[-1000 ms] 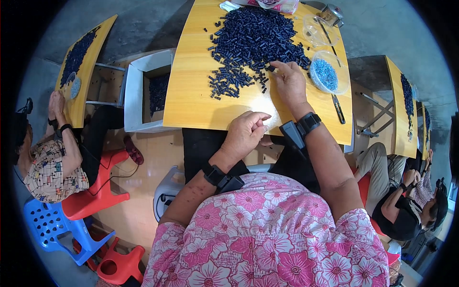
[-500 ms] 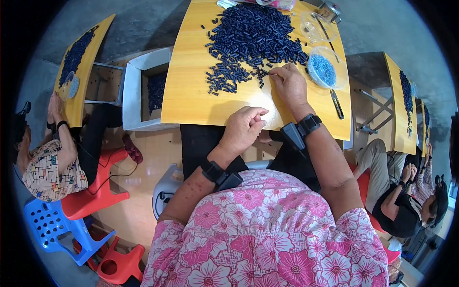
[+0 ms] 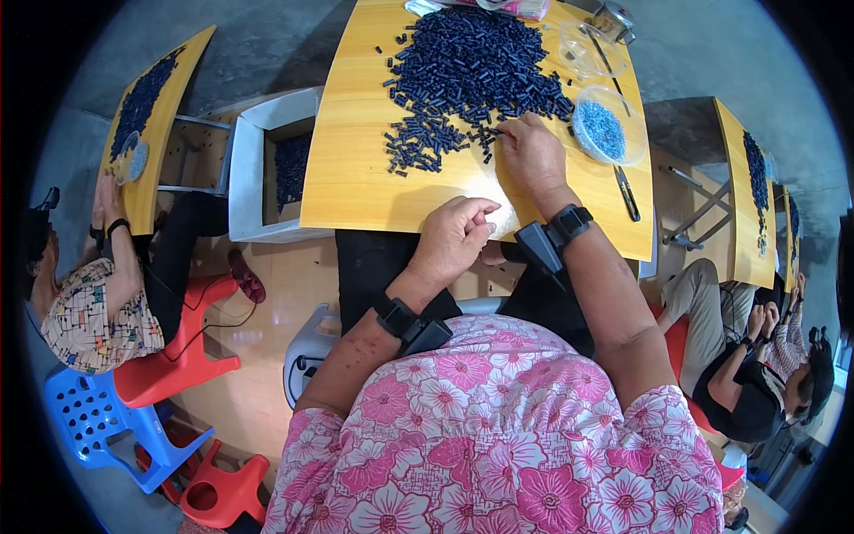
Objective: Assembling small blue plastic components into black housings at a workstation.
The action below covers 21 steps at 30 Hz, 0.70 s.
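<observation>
A large heap of small dark-blue tube-shaped pieces (image 3: 471,62) covers the far middle of the yellow table (image 3: 356,178). A smaller cluster of the same pieces (image 3: 422,142) lies on its near side. My right hand (image 3: 535,158) is at the heap's near edge, fingertips drawn together beside a few loose pieces. Whatever is between them cannot be made out. My left hand (image 3: 452,236) is at the table's near edge, fingers curled and thumb close to the index finger. Anything inside it is hidden. Right of my right hand stands a clear round tub (image 3: 614,160) of light-blue small pieces (image 3: 600,130).
A black-handled cutter (image 3: 627,194) lies near the table's right edge. Behind the tub are a clear container (image 3: 583,58) and a metal canister (image 3: 614,22). An open white box (image 3: 245,196) stands left of the table. Other people sit at tables on both sides.
My right hand has shifted slightly away from me and to the left, fingertips nearer the loose dark pieces. My left hand has hardly moved.
</observation>
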### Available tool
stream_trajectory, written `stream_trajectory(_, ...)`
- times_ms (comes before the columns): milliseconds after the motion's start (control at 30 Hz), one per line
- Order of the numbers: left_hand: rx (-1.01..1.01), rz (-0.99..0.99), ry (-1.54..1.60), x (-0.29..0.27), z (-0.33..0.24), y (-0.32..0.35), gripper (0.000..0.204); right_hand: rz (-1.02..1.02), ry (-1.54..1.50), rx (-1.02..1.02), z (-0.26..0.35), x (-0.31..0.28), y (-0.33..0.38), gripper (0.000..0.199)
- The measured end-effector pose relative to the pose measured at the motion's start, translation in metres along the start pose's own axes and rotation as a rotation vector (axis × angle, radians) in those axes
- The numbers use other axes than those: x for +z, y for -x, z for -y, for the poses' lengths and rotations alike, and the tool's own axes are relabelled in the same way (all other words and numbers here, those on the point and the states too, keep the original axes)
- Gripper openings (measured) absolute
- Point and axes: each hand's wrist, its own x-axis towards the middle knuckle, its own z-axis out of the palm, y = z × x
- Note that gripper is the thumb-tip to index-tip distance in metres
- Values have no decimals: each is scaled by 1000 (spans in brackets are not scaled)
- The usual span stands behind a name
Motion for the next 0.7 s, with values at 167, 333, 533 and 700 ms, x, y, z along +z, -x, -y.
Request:
stream_trajectory(167, 23, -17, -1, 1, 2, 1, 28, 22, 63, 10, 3, 0, 2, 14)
stream_trajectory(333, 13, -14, -3, 2, 3, 0, 29, 124, 65, 96, 0, -1, 8, 17)
stream_trajectory(533, -25, -44, 75, 3, 3, 2, 28, 133, -327, 8, -12, -10, 34, 22)
stream_trajectory(700, -147, -117, 319, 4, -2, 4, 22, 309, -1162, 347, -3, -20, 66, 14)
